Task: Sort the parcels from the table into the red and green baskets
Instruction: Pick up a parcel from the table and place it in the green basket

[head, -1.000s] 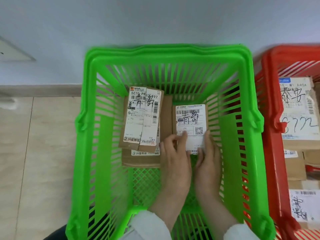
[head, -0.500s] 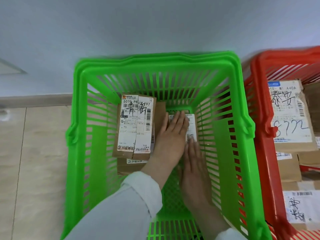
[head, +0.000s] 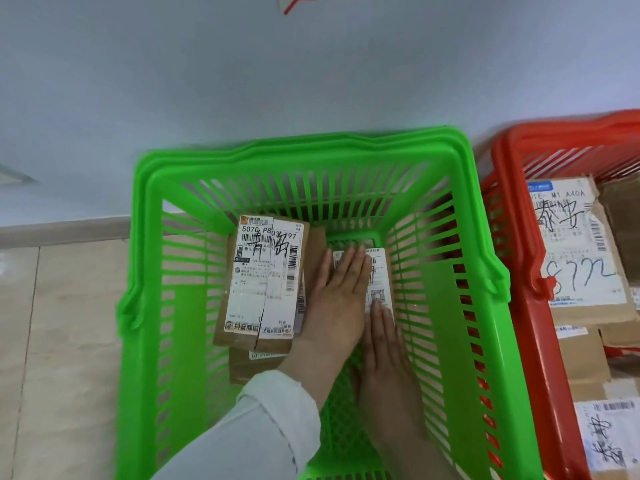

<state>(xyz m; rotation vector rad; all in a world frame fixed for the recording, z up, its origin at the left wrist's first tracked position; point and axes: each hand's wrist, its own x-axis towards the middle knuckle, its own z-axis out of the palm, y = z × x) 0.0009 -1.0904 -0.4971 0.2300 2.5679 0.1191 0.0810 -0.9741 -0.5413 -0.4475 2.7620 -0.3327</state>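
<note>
Small parcel: lying flat on the bottom of the green basket, in its far right part, white label facing up, partly covered by both hands.
Left fingers: stretching out straight and close together, lying flat across the left half of the small parcel, curling round nothing.
Right fingers: also lying straight and together, their tips touching the near edge of the small parcel's label.
Left hand: reaching in from the near left, palm down, with a white sleeve covering the forearm.
Right hand: reaching in from the near side, palm down, just beside the left hand.
Large parcel: lying just left of the left hand, resting on top of another brown box, its label showing handwriting.
Red basket: standing just right of the green one, holding several labelled boxes.
Floor: beige tiles carrying both baskets.
Wall: pale, rising right behind the baskets.
</note>
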